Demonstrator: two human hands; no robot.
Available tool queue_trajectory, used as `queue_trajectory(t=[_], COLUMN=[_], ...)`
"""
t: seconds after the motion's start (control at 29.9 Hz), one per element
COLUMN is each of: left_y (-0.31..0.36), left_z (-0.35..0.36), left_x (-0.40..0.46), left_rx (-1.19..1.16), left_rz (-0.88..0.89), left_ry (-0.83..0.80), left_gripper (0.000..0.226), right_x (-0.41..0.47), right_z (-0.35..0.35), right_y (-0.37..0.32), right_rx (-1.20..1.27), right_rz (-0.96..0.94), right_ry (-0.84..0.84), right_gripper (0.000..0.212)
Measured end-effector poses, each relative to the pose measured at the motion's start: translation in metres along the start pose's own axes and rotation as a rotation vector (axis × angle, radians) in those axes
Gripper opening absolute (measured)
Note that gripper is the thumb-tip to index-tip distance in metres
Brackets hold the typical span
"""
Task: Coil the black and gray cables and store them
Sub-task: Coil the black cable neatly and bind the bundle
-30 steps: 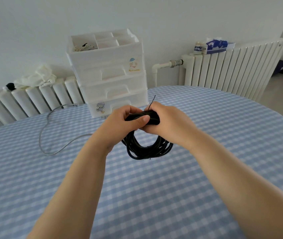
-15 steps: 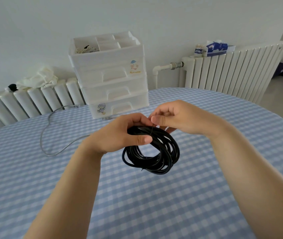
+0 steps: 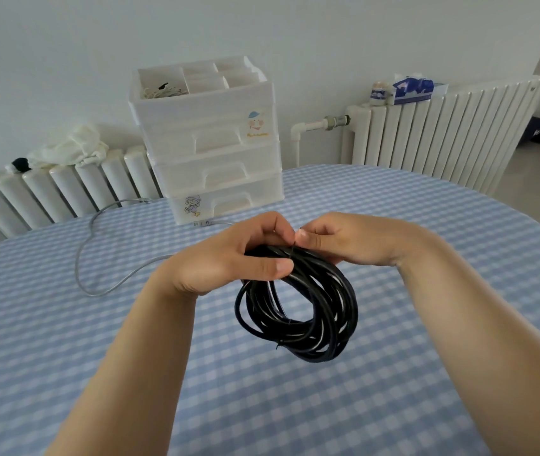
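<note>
Nearest the camera, two bare forearms reach out over the blue-and-white checked counter (image 3: 64, 324) and meet above its middle, where the black cable, wound into a thick round coil (image 3: 298, 311), is held up in the air rather than resting on the cloth. The left hand (image 3: 229, 261) wraps its fingers round the top of the bundle with the thumb laid across the front, which looks meant to keep the turns from springing apart. The right hand (image 3: 344, 241) has its fingers curled and pinches a thin black tie wire (image 3: 295, 246) just at the top of the coil, beside the left fingertips; this reads as the binding step, with the coil hanging free so the tie can pass around it. The ring hangs below the hands, tilted, its open centre facing roughly toward the camera and slightly left, its plane leaning away to the right; being a loop, it has no clear long axis. Farther off on the left, the thin gray cable (image 3: 97, 287) lies uncoiled on the counter in a loose curve running back toward the white plastic drawer unit (image 3: 216, 153), which stands at the far edge with open compartments on top, the likely storage place. Behind it white radiators line the wall.
</note>
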State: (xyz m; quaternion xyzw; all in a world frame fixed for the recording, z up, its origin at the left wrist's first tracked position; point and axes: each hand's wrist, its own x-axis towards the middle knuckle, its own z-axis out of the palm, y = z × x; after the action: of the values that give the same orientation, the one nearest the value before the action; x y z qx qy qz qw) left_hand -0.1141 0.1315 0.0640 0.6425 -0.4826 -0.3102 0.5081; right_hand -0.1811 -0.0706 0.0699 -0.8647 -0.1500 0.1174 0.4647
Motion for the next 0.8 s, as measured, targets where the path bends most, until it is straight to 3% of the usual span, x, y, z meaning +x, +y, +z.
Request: queue_trajectory(t=[0.23, 0.4, 0.5, 0.64, 0.8], left_y=[-0.006, -0.006, -0.006, -0.011, -0.011], left_z=[0.004, 0.001, -0.003, -0.012, -0.007], left_x=[0.003, 0.001, -0.001, -0.004, -0.001], left_rx=[-0.139, -0.202, -0.153, -0.062, -0.277], left_rz=[0.132, 0.141, 0.099, 0.038, 0.144], left_ry=[0.19, 0.169, 0.167, 0.155, 0.15], left_gripper=[0.02, 0.022, 0.037, 0.056, 0.043], right_x=[0.008, 0.012, 0.011, 0.01, 0.012], right_z=[0.01, 0.016, 0.017, 0.019, 0.021], right_y=[-0.002, -0.007, -0.009, -0.009, -0.012], right_rx=[0.26, 0.256, 0.238, 0.234, 0.282], right_rz=[-0.109, -0.14, -0.136, -0.113, -0.099], right_ry=[0.217, 0.309, 0.305, 0.314, 0.322], right_gripper=[0.033, 0.061, 0.08, 0.071, 0.056])
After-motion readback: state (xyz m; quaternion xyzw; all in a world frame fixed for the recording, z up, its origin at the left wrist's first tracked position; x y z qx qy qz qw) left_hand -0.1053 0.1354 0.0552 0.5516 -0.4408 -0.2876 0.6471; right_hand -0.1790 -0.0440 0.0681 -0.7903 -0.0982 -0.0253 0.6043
